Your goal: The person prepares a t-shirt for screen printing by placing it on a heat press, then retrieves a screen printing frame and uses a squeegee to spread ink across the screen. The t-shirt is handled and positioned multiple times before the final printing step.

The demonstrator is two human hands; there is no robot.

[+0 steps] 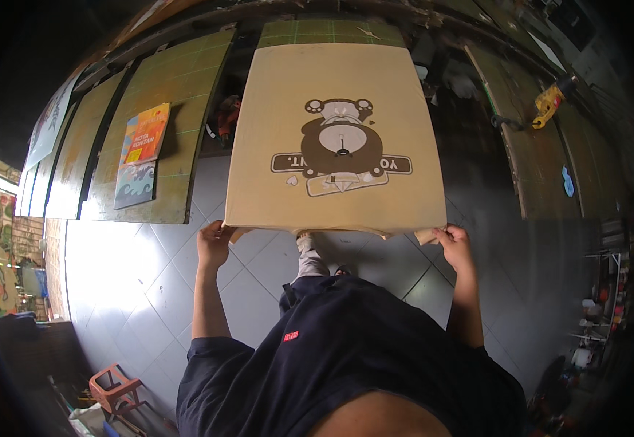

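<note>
A cream fabric piece (258,167), apparently a T-shirt, is stretched over a board in front of me, with a brown-and-white cartoon bear print (331,135) that appears upside down to me. My left hand (213,242) pinches the cloth at the near left corner. At the near right corner, my right hand (453,244) grips a loose fold of the same cloth, fingers closed on it. The near hem hangs loosely between my hands.
Wooden boards flank the cloth left (167,80) and right (579,167). An orange booklet (149,124) lies on the left board, a yellow tool (550,98) on the right. A red plastic stool (113,386) stands low left on grey floor tiles (127,298); a rack (601,306) stands right.
</note>
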